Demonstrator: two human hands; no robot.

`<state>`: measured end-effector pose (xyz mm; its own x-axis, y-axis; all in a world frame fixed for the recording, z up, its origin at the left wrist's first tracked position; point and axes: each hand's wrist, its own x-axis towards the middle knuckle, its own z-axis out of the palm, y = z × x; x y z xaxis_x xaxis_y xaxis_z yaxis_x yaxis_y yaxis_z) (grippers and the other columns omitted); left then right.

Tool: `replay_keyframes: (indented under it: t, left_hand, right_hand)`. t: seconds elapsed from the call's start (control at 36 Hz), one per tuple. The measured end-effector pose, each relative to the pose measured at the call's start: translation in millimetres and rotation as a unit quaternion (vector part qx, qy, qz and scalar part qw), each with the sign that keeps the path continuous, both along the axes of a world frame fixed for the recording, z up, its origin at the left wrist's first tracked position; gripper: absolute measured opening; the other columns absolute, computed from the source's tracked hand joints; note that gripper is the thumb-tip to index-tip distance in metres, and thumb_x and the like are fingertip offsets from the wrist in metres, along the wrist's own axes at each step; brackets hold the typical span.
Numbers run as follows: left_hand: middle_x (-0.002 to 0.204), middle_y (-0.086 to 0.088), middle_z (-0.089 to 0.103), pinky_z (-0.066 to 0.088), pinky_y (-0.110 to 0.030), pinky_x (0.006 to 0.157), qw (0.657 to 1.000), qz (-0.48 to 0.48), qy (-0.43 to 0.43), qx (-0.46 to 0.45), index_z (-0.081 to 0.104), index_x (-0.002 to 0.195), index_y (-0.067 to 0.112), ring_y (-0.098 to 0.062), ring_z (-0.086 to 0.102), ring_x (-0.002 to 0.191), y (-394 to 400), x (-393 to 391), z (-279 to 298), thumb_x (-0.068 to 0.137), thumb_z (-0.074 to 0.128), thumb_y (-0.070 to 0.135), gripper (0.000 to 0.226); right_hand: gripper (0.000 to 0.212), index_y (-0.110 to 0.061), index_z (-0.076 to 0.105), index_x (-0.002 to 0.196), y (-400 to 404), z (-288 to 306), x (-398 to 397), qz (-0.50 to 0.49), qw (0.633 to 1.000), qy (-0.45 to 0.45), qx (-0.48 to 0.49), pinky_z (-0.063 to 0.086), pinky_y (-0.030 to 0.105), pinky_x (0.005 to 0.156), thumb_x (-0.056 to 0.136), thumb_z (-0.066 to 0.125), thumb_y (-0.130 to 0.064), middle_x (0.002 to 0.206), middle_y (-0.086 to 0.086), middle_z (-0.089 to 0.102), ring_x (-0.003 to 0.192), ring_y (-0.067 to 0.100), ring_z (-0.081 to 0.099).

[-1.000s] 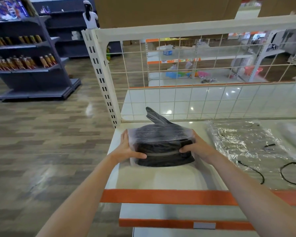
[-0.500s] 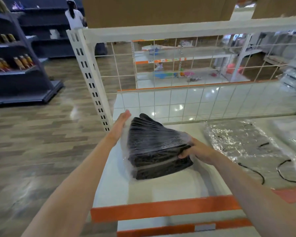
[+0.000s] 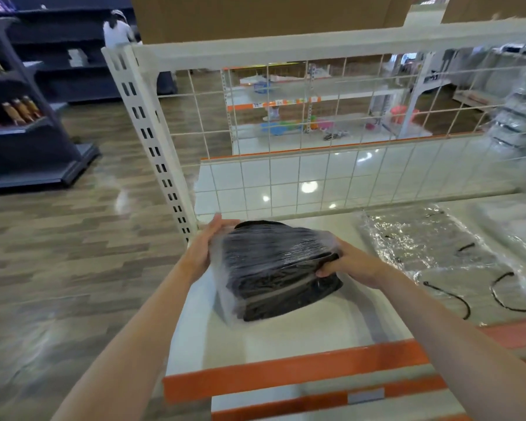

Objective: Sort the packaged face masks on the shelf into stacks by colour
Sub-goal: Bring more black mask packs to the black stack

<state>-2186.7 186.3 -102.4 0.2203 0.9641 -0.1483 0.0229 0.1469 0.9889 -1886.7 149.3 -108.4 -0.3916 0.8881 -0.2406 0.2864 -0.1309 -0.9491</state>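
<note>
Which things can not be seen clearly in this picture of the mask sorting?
- Black mask stack, head view: the packet count is blurred behind wrinkled plastic.
- Left hand: its fingertips are hidden behind the stack.
- Clear packets: glare hides the mask colour.
- Pile at the right: blurred and cut by the frame edge.

I can't see my left hand (image 3: 205,249) fingertips; they go behind the wrapped stack of black masks (image 3: 275,268). My right hand (image 3: 351,262) fingers tuck under its wrap. The pile of packs (image 3: 521,123) at the right edge is blurred and cut off.
</note>
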Motion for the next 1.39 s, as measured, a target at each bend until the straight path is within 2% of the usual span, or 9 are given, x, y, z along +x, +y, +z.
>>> replay_keyframes:
  t: [0.08, 0.31, 0.47, 0.67, 0.81, 0.89, 1.0, 1.17, 1.39]
  left_hand:
    - [0.129, -0.013, 0.057, 0.034, -0.048, 0.11, 0.999, 0.02, -0.013, 0.027, 0.054, 0.126, 0.011, -0.033, 0.048, 0.126, -22.1, -5.9, -10.9, 0.086, 0.044, 0.061, 0.064]
    - [0.147, 0.015, 0.017, 0.024, -0.033, 0.113, 0.992, -0.066, 0.099, 0.053, 0.016, 0.144, 0.033, -0.007, 0.021, 0.136, -63.0, -17.4, -12.5, 0.029, 0.066, 0.088, 0.137]
    - [0.146, 0.024, 0.003, 0.021, -0.038, 0.116, 0.973, -0.166, 0.154, 0.033, -0.004, 0.139, 0.047, -0.009, 0.007, 0.144, -82.9, -22.7, -8.2, 0.032, 0.069, 0.085, 0.135]
    - [0.159, 0.007, 0.0, 0.015, -0.048, 0.118, 0.98, -0.139, 0.139, 0.025, -0.001, 0.129, 0.065, -0.015, 0.008, 0.146, -105.2, -23.3, -10.6, 0.034, 0.078, 0.076, 0.124]
    - [0.157, 0.017, -0.003, 0.01, -0.021, 0.117, 0.959, -0.108, 0.235, 0.118, -0.017, 0.143, 0.042, 0.001, 0.006, 0.144, -119.9, -6.5, -21.5, 0.038, 0.085, 0.063, 0.148]
    - [0.151, 0.014, 0.028, 0.024, -0.011, 0.11, 0.97, -0.067, 0.19, 0.138, -0.015, 0.146, 0.035, 0.002, 0.032, 0.136, -120.8, 4.6, -32.0, 0.05, 0.092, 0.029, 0.144]
    - [0.136, 0.008, 0.046, 0.038, -0.025, 0.107, 0.988, 0.019, 0.1, 0.117, -0.014, 0.145, 0.038, -0.001, 0.048, 0.125, -113.4, 3.9, -37.9, 0.057, 0.086, -0.004, 0.14]
    - [0.15, -0.003, 0.029, 0.038, -0.048, 0.107, 0.998, 0.039, 0.045, 0.033, 0.001, 0.128, 0.07, -0.019, 0.043, 0.132, -102.4, -6.2, -38.6, 0.038, 0.097, 0.026, 0.138]
    - [0.148, 0.01, 0.024, 0.053, -0.025, 0.086, 0.998, 0.036, 0.001, 0.059, -0.004, 0.15, 0.022, -0.002, 0.046, 0.122, -80.1, 13.0, -3.7, 0.047, 0.083, -0.003, 0.137]
  right_hand:
    - [0.076, -0.016, 0.043, 0.134, 1.6, -1.7, -3.1, -0.008, 1.0, 0.004, 0.004, 0.044, 0.023, 0.094, 0.069, 0.067, 0.015, 0.12, 0.002, 0.06, 0.115, 0.013, 0.054]
    - [0.08, -0.02, 0.044, 0.134, 7.7, -0.5, -13.0, 0.017, 1.0, 0.021, -0.004, 0.045, 0.038, 0.099, 0.061, 0.069, 0.003, 0.125, 0.014, 0.06, 0.118, 0.024, 0.055]
    - [0.063, -0.015, 0.05, 0.126, 4.7, 2.0, -15.0, 0.027, 1.0, 0.013, 0.007, 0.051, 0.019, 0.083, 0.075, 0.057, 0.02, 0.109, 0.003, 0.065, 0.105, 0.018, 0.06]
    - [0.051, -0.023, 0.059, 0.117, 2.1, 1.7, -13.1, 0.021, 1.0, -0.004, 0.004, 0.043, 0.042, 0.1, 0.077, 0.062, 0.009, 0.11, 0.007, 0.067, 0.112, 0.029, 0.059]
    - [0.057, -0.026, 0.058, 0.113, -1.5, 3.7, -16.8, 0.023, 0.999, 0.027, 0.006, 0.049, 0.031, 0.09, 0.078, 0.055, 0.018, 0.1, 0.003, 0.069, 0.101, 0.023, 0.062]
    - [0.062, -0.018, 0.053, 0.125, -3.4, 4.8, -17.2, 0.044, 0.998, 0.037, 0.012, 0.053, 0.021, 0.075, 0.078, 0.051, 0.021, 0.096, 0.0, 0.071, 0.091, 0.014, 0.067]
    - [0.076, -0.029, 0.046, 0.131, -4.2, 5.3, -12.8, 0.072, 0.996, 0.055, 0.0, 0.049, 0.032, 0.091, 0.074, 0.05, 0.021, 0.115, 0.006, 0.064, 0.11, 0.021, 0.059]
    - [0.097, -0.036, 0.038, 0.138, -5.7, -7.1, 4.2, 0.072, 0.988, 0.125, -0.053, 0.037, 0.045, 0.104, 0.055, 0.069, 0.001, 0.14, 0.004, 0.046, 0.131, 0.027, 0.041]
    - [0.101, -0.035, 0.035, 0.138, -16.4, 0.3, -6.5, 0.015, 0.987, 0.158, 0.037, 0.042, 0.033, 0.096, 0.052, 0.069, 0.008, 0.137, 0.001, 0.047, 0.125, 0.019, 0.047]
